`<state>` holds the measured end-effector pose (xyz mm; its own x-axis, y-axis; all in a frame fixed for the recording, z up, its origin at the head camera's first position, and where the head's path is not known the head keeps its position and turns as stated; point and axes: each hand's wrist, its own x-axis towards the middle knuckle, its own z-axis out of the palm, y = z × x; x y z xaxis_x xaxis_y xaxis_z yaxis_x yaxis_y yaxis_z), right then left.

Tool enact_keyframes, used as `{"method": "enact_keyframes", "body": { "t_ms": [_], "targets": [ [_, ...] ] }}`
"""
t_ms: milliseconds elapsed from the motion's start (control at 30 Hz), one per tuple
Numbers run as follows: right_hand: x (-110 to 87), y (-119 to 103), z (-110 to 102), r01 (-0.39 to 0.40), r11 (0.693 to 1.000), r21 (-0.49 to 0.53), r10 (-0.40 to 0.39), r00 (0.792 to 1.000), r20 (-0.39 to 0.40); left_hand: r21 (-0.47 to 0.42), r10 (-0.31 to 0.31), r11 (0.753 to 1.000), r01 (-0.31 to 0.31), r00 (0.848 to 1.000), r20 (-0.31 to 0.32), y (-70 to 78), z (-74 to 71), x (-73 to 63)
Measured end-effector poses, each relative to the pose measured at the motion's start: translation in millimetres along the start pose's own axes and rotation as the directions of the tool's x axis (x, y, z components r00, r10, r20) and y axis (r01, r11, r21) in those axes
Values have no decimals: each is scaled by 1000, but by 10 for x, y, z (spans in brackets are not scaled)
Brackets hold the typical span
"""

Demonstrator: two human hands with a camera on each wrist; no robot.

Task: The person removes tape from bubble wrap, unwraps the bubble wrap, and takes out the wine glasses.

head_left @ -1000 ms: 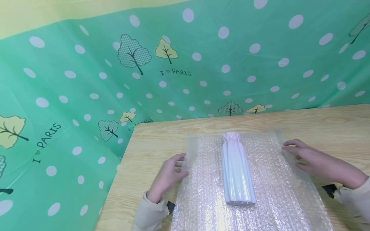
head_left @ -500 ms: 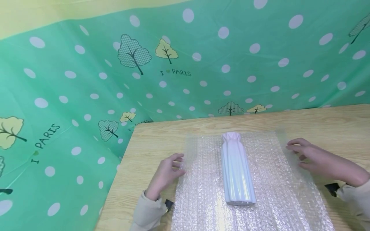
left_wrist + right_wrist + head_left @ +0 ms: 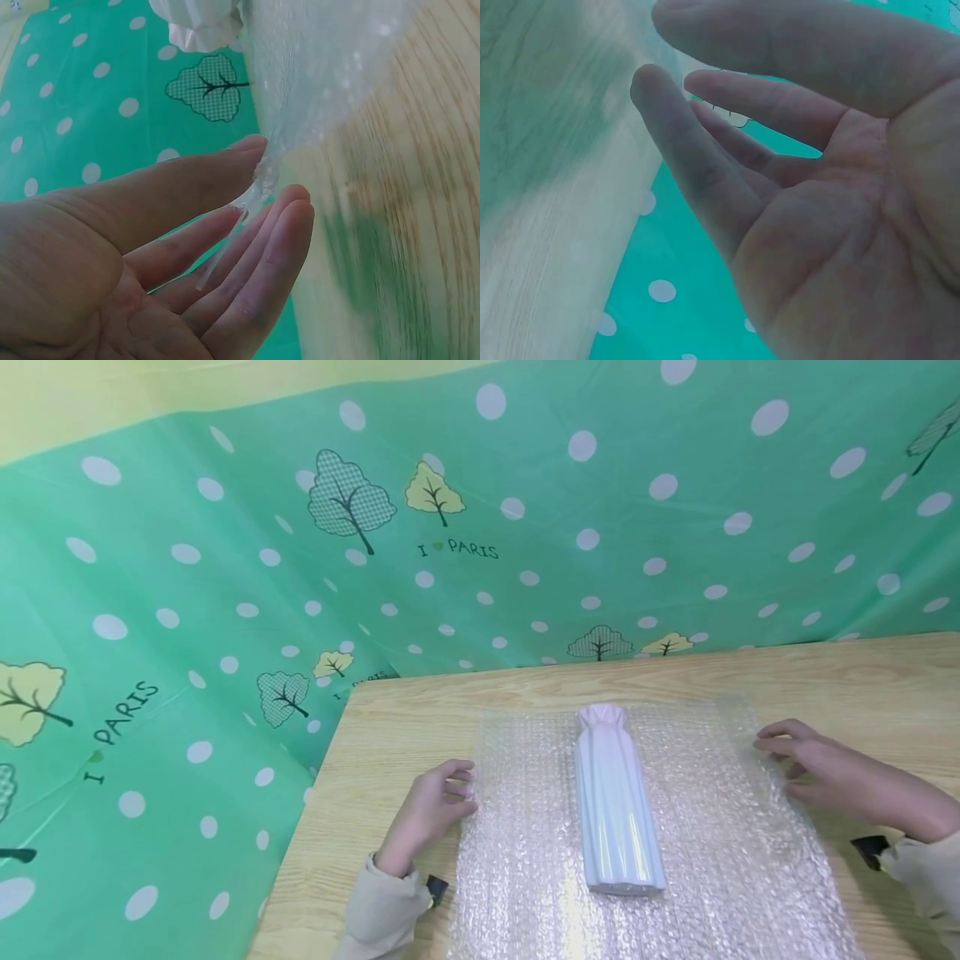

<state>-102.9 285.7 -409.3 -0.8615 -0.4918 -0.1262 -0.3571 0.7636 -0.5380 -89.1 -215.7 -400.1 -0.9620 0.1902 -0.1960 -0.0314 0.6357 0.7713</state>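
Note:
A ribbed vase (image 3: 617, 802), pink at its gathered neck and pale blue below, lies on its side on a sheet of bubble wrap (image 3: 528, 827). My left hand (image 3: 426, 810) pinches the left edge of the sheet between thumb and fingers. The left wrist view shows clear plastic film (image 3: 262, 180) in that pinch, with part of the vase neck (image 3: 201, 22) beyond. At the opposite edge, my right hand (image 3: 832, 777) holds the sheet's far right side at its fingertips. In the right wrist view the right hand (image 3: 802, 172) has its fingers bent, and the film there is faint.
The wooden table (image 3: 375, 735) shows around the sheet. Behind it and on the left hangs a green cloth (image 3: 225, 527) with white dots and printed trees. The near end of the sheet runs out of the head view.
My hands have moved slightly apart, the left to the left and the right to the right. The sheet's side edges have spread outward with them. The vase has stayed put.

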Motion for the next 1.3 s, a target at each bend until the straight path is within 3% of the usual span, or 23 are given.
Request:
{"method": "enact_keyframes", "body": {
  "t_ms": [267,500,633,1000,1300],
  "targets": [
    [-29,19,-12,12,999,-50,-14,999,-29,23,10,1000,-9,1000,-14,-1,-9,-13],
    [-39,2,-27,3,996,-86,-7,999,-49,96,-26,995,31,999,-47,45,-30,-42],
    [-40,6,-28,8,996,-90,-13,998,-56,145,-28,989,38,997,-74,67,-51,-52],
    [-46,-55,-45,4,996,-84,-11,997,-76,168,-33,984,55,991,-131,135,-106,-107],
    [-38,-153,-70,-4,997,-74,-3,996,-91,187,13,982,19,986,-167,245,-141,-160]
  ]
}}
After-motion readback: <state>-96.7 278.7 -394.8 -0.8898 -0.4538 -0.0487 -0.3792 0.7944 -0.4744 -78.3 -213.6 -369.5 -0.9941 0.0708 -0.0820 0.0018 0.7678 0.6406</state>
